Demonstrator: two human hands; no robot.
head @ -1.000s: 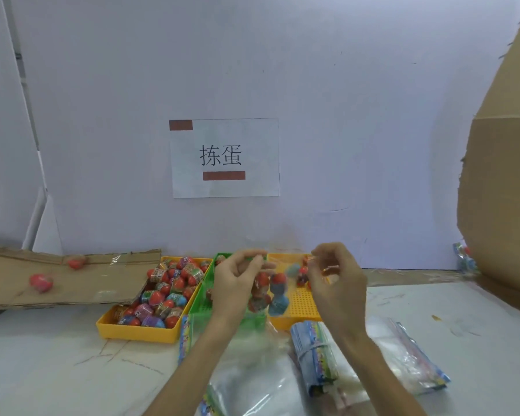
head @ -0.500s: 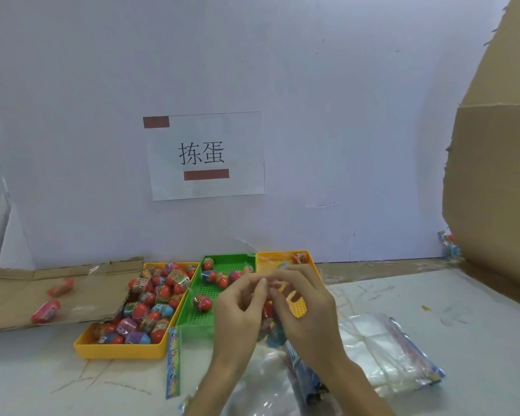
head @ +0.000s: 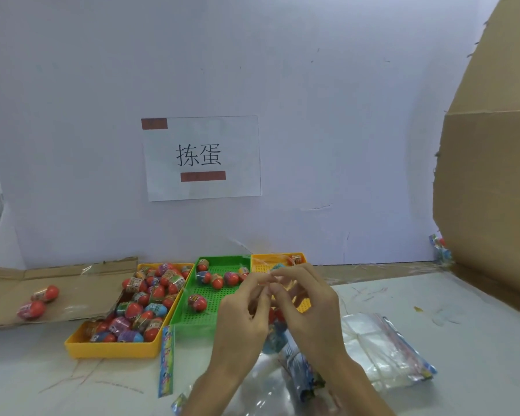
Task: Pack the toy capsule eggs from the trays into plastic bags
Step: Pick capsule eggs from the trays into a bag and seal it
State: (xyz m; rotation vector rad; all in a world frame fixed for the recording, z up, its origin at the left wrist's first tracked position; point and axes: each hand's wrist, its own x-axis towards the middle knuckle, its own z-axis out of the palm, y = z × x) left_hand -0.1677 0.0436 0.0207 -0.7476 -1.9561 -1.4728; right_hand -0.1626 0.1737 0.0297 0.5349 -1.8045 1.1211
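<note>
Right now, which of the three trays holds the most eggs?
The left yellow tray, piled full of eggs; the green tray and right yellow tray show only a few.

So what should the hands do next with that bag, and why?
Probably press along the top to seal it: the left hand and right hand both pinch the mouth of the clear bag, and eggs hang inside below the fingers.
</note>
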